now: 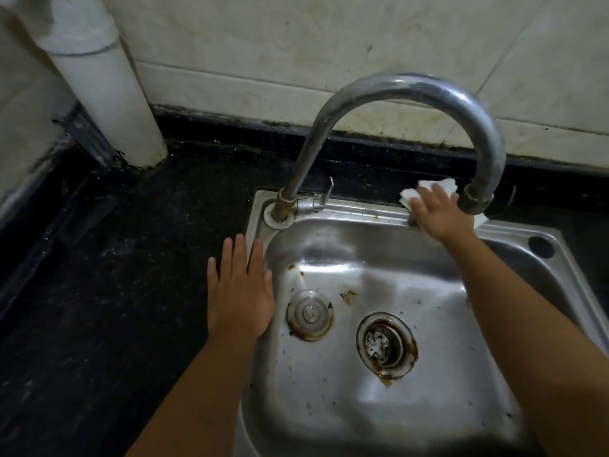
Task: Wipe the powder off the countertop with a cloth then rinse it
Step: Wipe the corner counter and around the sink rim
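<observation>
A white cloth [428, 188] lies on the back rim of the steel sink [356, 214], at the edge of the black countertop [108, 258]. My right hand [438, 214] presses flat on the cloth with straight fingers, just under the spout end of the curved tap [395, 90]. My left hand [239, 288] rests flat, fingers spread, on the sink's left rim and the countertop beside it. Faint pale specks show on the dark countertop left of the sink. No water runs from the tap.
A white pipe [105, 80] stands in the back left corner against the tiled wall [329, 37]. The sink basin holds a rusty drain [384, 346] and a round plug [309, 313]. The tap lever [326, 192] sits at the tap's base.
</observation>
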### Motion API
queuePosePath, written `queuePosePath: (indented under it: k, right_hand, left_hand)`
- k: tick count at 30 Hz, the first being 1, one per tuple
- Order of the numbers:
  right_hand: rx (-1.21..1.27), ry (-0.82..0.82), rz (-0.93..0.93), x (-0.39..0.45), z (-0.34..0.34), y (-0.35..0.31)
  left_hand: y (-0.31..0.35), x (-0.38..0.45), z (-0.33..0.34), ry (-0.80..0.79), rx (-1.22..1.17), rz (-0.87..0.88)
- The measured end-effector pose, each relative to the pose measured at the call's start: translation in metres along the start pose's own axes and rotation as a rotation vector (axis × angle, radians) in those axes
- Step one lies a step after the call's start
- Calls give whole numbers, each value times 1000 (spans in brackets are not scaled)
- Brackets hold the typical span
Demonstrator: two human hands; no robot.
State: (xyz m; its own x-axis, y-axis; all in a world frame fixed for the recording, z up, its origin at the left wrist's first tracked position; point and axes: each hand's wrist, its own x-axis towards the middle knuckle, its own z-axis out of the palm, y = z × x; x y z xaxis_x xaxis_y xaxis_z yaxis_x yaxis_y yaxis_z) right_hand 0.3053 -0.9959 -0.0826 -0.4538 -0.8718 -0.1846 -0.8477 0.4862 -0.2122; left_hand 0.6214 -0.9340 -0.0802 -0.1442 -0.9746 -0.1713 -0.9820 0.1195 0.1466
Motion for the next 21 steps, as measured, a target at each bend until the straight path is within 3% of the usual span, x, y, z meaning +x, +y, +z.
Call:
queuePosePath:
  k: [3, 9, 14, 18, 21]
  right_hand:
    - [15, -57, 113, 2, -1, -23]
    - [-75, -93, -354, -23, 21, -134]
    - [-37, -115, -516, -25, 12, -113]
    - [-27, -5, -302, -13, 6, -36]
    - [33, 46, -23, -7, -9, 7]
  left_hand:
    - [-1, 1, -1, -9, -16, 17]
    - [0, 0, 1, 5, -24, 18]
    - [-1, -1, 3, 39, -15, 10]
    - [-1, -1, 3, 31, -33, 7]
    - [0, 0, 4, 30, -40, 12]
